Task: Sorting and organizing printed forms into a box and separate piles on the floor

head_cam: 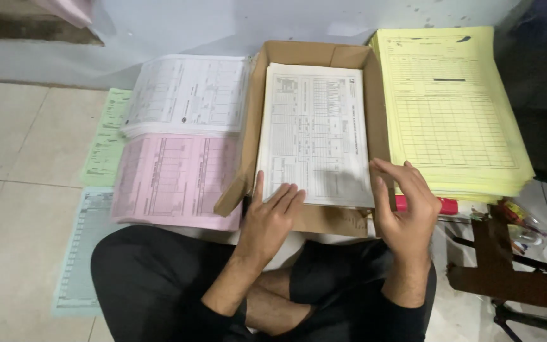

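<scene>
- The tiled floor (14,145) carries everything here; the person sits cross-legged on it in dark trousers, facing a pale wall.
- A tall yellow stack of forms (451,107) stands at the right, well squared, its lower edge just beside the right hand.
- The cardboard box (311,54) lies open in the middle, its left flap folded outward, and holds the white stack of printed forms (314,130) — the stack fills the box almost wall to wall.
- Left of the box sit a white stack of forms (188,92) and, nearer the person, a pink stack of forms (172,177); a green sheet (106,136) and a pale blue sheet (83,253) peek out beneath them.
- The left hand (270,215) rests fingers-down on the near edge of the boxed stack, fingers together and slightly curled, gripping nothing.
- The right hand (406,206) stands on edge at the stack's near right corner, fingers wide and curved, touching or just off the paper — I cannot tell which.
- A red object (447,206) pokes out under the yellow stack.
- Handling, as I judge it: the boxed stack looks heavy as a block yet floppy and slippery sheet on sheet, so it would fan or slide if pinched at one corner. Best held from both short sides with palms under the bottom sheets, or lifted by the box itself.
</scene>
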